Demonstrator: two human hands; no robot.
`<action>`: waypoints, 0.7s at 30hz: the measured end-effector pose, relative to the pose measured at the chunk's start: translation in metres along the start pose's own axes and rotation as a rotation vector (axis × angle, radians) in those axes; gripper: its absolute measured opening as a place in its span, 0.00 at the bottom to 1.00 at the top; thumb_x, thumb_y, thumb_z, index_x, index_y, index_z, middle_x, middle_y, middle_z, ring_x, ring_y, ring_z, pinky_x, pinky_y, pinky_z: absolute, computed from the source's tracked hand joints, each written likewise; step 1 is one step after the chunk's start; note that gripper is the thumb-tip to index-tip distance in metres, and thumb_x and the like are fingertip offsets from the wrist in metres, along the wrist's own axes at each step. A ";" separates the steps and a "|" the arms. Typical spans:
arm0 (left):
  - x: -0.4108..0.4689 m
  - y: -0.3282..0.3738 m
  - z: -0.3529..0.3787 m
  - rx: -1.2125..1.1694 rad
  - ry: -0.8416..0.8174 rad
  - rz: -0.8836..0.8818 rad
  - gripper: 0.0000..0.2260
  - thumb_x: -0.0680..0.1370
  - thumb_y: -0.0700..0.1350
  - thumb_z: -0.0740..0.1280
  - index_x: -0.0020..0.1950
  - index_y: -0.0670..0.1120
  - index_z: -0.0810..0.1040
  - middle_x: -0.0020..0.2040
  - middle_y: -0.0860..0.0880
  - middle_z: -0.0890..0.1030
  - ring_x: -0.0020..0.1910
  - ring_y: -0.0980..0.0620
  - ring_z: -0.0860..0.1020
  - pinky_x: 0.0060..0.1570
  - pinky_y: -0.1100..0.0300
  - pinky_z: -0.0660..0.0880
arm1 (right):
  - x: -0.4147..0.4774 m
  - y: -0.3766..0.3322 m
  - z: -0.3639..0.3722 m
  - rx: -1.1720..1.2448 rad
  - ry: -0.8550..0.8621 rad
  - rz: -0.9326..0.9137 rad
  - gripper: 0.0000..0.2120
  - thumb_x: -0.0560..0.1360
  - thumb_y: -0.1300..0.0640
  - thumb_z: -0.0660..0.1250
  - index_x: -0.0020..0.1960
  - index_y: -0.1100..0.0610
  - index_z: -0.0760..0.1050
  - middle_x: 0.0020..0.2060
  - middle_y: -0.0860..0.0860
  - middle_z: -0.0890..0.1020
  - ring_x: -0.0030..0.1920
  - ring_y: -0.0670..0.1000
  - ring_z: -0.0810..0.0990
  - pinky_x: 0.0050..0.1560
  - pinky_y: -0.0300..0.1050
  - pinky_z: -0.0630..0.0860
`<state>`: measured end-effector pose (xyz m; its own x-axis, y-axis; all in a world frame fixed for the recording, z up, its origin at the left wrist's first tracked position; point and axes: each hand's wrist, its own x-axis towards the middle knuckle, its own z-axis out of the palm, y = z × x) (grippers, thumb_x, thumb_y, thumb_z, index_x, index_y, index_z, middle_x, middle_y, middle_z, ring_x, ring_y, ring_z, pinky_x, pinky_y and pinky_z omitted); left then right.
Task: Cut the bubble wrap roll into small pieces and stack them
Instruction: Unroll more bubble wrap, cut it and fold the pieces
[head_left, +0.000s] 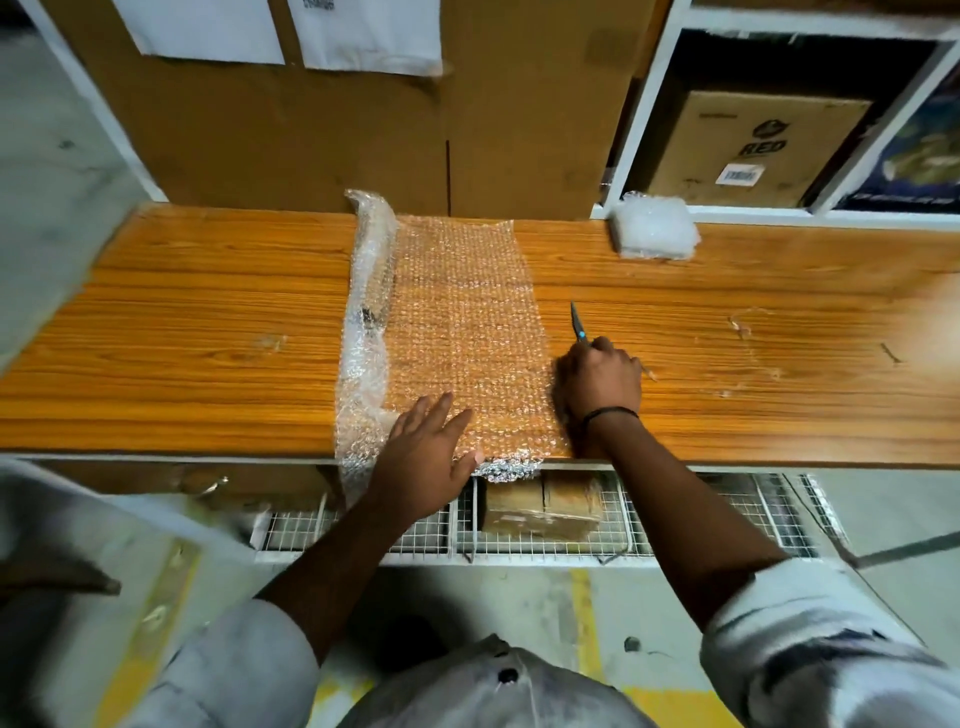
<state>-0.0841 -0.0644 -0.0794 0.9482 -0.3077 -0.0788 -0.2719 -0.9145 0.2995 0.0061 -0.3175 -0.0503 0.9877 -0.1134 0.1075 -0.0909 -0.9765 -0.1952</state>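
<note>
Head view: the bubble wrap roll (366, 291) lies across the table (208, 322), with its unrolled sheet (467, 312) spread flat to the right of it and overhanging the near edge.
Left hand (426, 447): fingers straight and spread, pressing the sheet's near edge flat.
Right hand (597, 379): fingers curled round a blue-handled cutter (576, 319) at the sheet's right edge, blade pointing away. Whether it is scissors or a knife cannot be told.
Step in hand: probably lining up a cut.
Doing it well: keep the sheet taut under the flat palm, run the blade straight from near to far, and keep the fingers out of its path.
Stack (653, 228): at the far right of the table, well apart from the sheet.
Count: one roll, one spread sheet, one cutter, one stack; the pieces in it are too blurred to number.
</note>
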 end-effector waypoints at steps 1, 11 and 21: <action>-0.003 0.001 0.001 0.000 0.008 0.005 0.36 0.78 0.69 0.47 0.82 0.53 0.61 0.84 0.47 0.54 0.83 0.40 0.51 0.79 0.41 0.52 | -0.003 0.001 -0.003 -0.012 -0.006 0.003 0.12 0.81 0.55 0.63 0.58 0.58 0.81 0.56 0.60 0.80 0.54 0.65 0.80 0.57 0.57 0.73; -0.019 0.011 0.004 0.094 0.003 0.027 0.36 0.81 0.61 0.66 0.84 0.54 0.54 0.85 0.48 0.50 0.83 0.42 0.48 0.77 0.49 0.43 | -0.029 0.011 -0.024 0.035 -0.183 0.148 0.19 0.81 0.61 0.63 0.70 0.64 0.70 0.60 0.66 0.78 0.54 0.67 0.82 0.47 0.57 0.79; -0.026 0.021 0.002 0.012 0.088 0.001 0.27 0.85 0.41 0.60 0.83 0.52 0.59 0.84 0.50 0.54 0.83 0.46 0.52 0.80 0.50 0.45 | -0.049 0.027 -0.043 0.751 -0.305 0.385 0.18 0.80 0.60 0.69 0.69 0.63 0.73 0.50 0.63 0.83 0.45 0.60 0.84 0.35 0.45 0.78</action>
<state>-0.1146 -0.0761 -0.0727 0.9586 -0.2846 0.0059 -0.2742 -0.9177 0.2876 -0.0502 -0.3463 -0.0192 0.9064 -0.2506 -0.3399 -0.4216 -0.4914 -0.7621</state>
